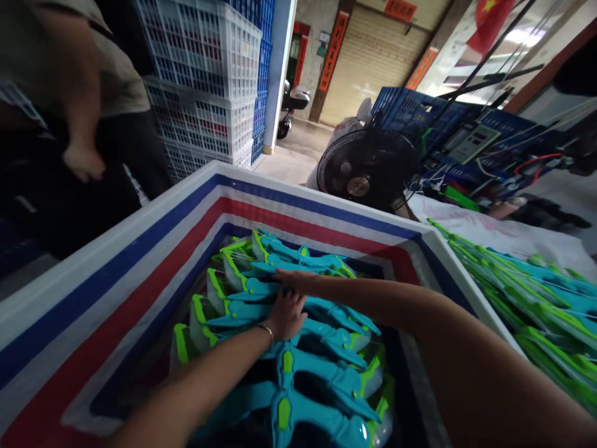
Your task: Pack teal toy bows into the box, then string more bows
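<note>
Several teal and lime-green plastic pieces (pixel 321 367), with arms spreading from a central spine, stand packed in a row inside a large bin lined with striped sheeting (pixel 153 298). My left hand (pixel 286 316) lies on top of the middle pieces, its fingers apart and pointing away from me. Just beyond it, my right hand (pixel 298 283) reaches in from the right and rests across a teal piece, fingers stretched to the left. The two hands almost touch. Parts of the fingertips are hidden among the pieces.
More green and teal pieces (pixel 527 280) lie in a heap right of the bin. A black fan (pixel 368 171) stands behind its far rim. White crates (pixel 200 56) are stacked at the back left, near a person (pixel 112 81). Blue crates (pixel 401 112) stand at the back right.
</note>
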The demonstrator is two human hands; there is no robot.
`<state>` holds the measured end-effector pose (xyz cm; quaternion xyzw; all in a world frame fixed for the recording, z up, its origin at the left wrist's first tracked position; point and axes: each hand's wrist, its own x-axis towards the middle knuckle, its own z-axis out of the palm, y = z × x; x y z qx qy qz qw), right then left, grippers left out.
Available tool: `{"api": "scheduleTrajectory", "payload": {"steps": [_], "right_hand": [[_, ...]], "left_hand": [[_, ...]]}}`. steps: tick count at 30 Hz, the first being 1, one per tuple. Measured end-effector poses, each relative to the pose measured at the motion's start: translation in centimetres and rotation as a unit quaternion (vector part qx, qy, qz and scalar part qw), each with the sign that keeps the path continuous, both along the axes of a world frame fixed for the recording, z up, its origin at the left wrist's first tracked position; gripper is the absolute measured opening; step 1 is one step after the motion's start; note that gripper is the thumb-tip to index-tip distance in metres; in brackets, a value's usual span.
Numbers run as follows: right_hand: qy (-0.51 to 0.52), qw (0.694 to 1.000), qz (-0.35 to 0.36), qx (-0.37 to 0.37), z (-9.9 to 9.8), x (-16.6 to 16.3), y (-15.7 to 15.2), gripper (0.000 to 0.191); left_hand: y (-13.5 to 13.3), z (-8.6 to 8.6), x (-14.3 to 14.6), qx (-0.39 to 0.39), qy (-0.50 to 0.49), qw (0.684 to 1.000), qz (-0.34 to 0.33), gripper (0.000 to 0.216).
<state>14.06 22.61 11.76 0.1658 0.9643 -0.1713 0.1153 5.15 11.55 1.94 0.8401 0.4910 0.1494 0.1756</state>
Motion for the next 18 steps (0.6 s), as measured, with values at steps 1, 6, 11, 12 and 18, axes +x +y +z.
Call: {"api": "scheduleTrajectory", "payload": {"steps": [1,6,11,12,18], "right_hand": [[-0.021,1.000,0.012,-0.005,-0.3,0.4,0.0,0.023],[-0.096,0.982,-0.132,0.094,-0.3,5.4,-0.9,0.036],[-0.148,0.898,-0.373,0.178,-2.4,10.7,-1.7,0.056],[-0.150,0.889,-0.394,0.180,-3.0,11.4,-1.7,0.055],[-0.120,0.879,-0.423,0.183,-5.7,12.3,-0.1,0.062]], "left_hand": [[0.0,-0.1,0.1,-0.004,0.001,1.000,-0.001,0.066],[0.1,-0.3,-0.2,-0.024,0.000,1.000,-0.014,0.060],[0.0,-0.3,-0.7,-0.023,0.001,1.000,-0.016,0.061],[0.0,-0.3,-0.7,-0.023,0.002,1.000,-0.017,0.061],[-0.1,-0.2,-0.7,-0.027,0.004,0.999,-0.018,0.060]]}}
